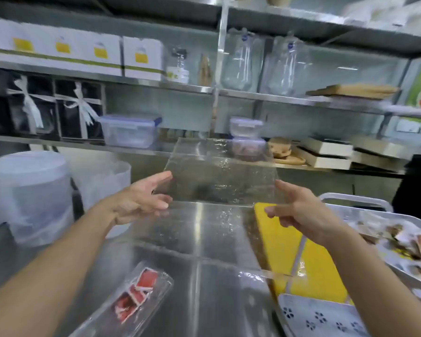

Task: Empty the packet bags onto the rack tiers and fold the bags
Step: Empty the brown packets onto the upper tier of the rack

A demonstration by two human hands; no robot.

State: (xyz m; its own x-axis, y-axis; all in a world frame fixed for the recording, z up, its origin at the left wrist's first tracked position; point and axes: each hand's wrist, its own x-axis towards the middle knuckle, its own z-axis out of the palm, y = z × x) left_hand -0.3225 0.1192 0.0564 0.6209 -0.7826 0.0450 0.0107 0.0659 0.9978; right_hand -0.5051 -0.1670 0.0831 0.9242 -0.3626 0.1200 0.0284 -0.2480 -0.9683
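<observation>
A clear empty plastic bag (219,171) is stretched flat in the air above the steel counter (199,239). My left hand (141,198) pinches its left edge and my right hand (299,210) holds its right edge, fingers spread along it. More clear bag film (204,234) lies flat on the counter beneath. Near the front left lies another clear bag with red packets (137,295) inside. A metal tray (350,200) at the right holds several packets (404,239).
A yellow board (311,263) lies right of centre, with a white patterned tray (321,317) in front of it. Stacked white tubs (27,195) wrapped in plastic stand at the left. Steel shelves (156,83) behind carry boxes, clear containers and jugs.
</observation>
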